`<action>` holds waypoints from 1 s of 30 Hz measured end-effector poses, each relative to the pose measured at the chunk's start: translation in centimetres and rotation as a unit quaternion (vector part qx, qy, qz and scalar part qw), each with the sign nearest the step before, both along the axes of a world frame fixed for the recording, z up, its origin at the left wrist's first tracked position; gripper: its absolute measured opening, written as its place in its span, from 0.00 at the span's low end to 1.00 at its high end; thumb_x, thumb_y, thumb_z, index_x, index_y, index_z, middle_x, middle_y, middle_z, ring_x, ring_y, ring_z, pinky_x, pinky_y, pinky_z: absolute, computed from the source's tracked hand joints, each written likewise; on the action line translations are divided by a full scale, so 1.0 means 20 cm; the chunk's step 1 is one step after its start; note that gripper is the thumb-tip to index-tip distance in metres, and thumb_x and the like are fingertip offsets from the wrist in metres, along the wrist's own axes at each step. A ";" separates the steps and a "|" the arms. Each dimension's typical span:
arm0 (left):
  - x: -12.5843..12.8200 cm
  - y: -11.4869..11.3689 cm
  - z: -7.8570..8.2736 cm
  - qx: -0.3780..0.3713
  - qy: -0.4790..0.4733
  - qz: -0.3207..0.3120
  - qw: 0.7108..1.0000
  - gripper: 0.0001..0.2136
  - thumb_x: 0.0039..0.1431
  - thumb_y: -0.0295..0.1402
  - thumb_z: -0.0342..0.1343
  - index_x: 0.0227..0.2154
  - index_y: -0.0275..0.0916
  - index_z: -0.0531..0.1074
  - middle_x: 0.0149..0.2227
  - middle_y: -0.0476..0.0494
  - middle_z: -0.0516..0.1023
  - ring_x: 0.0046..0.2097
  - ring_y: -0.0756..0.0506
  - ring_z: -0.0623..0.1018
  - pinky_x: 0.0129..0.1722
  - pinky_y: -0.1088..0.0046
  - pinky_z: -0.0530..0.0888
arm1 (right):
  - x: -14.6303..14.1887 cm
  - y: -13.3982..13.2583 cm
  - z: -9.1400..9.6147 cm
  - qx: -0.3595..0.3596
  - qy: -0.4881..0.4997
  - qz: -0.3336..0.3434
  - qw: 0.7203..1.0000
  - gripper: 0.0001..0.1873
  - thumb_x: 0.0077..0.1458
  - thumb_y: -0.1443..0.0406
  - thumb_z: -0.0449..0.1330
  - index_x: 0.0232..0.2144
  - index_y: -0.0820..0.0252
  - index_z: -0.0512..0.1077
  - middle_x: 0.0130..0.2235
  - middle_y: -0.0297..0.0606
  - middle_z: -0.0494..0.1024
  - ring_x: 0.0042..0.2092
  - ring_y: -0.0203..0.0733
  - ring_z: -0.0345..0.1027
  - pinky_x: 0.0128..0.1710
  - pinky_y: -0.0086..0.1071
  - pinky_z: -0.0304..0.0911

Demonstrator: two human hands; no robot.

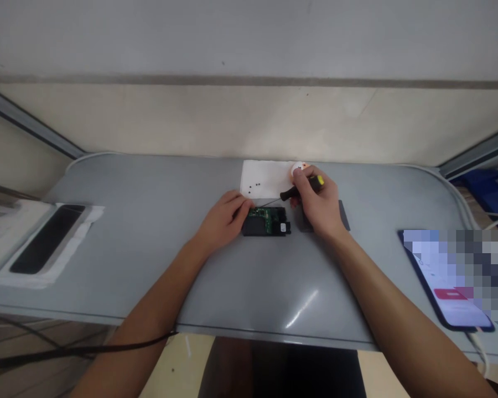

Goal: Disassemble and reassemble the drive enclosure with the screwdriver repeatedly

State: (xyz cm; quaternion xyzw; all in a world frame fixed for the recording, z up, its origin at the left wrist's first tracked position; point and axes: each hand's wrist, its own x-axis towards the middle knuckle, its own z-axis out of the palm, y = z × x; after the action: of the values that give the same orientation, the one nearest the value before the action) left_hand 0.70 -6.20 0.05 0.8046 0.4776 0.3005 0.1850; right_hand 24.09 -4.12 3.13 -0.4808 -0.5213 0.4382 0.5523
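A small black device case with a green circuit board in it lies flat on the grey table. My left hand grips its left end, thumb and fingers closed at the upper left corner. In my right hand is a screwdriver with a black and yellow handle. Its thin shaft slants down to the left, and the tip is at the board's upper edge near my left fingertips. Whether it touches a screw is too small to tell. Beneath my right hand, a dark flat panel is partly hidden.
Several tiny black screws lie on a white sheet behind the device. A round white and orange object sits there too. On the right is a lit tablet or phone with a cable; on the left, a dark phone-like slab.
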 end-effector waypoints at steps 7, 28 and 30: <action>0.00 0.01 -0.01 0.007 -0.004 -0.004 1.000 0.16 0.78 0.35 0.46 0.40 0.40 0.79 0.40 0.43 0.79 0.46 0.43 0.78 0.51 0.63 0.75 | 0.01 -0.01 0.00 0.010 -0.003 0.019 1.000 0.23 0.62 0.45 0.66 0.28 0.55 0.68 0.25 0.27 0.71 0.22 0.32 0.66 0.24 0.31 0.60; 0.01 0.03 -0.03 0.005 -0.003 -0.023 1.000 0.16 0.77 0.36 0.47 0.37 0.40 0.78 0.39 0.42 0.78 0.46 0.42 0.77 0.51 0.62 0.75 | -0.12 -0.11 0.10 0.163 -0.115 0.059 0.978 0.13 0.68 0.56 0.62 0.53 0.46 0.73 0.47 0.38 0.77 0.46 0.44 0.75 0.50 0.43 0.75; 0.02 0.03 -0.03 0.007 -0.003 -0.025 1.000 0.15 0.77 0.35 0.47 0.36 0.40 0.77 0.40 0.42 0.78 0.47 0.42 0.77 0.52 0.61 0.75 | -0.15 -0.11 0.12 0.169 -0.114 0.071 0.976 0.10 0.68 0.55 0.62 0.50 0.47 0.74 0.47 0.37 0.78 0.46 0.44 0.75 0.52 0.43 0.74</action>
State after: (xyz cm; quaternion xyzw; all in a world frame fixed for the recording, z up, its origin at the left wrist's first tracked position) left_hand 1.05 -5.65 -0.56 0.8165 0.4550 0.3013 0.1884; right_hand 21.16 -6.31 5.60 -0.3891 -0.6801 0.3241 0.5301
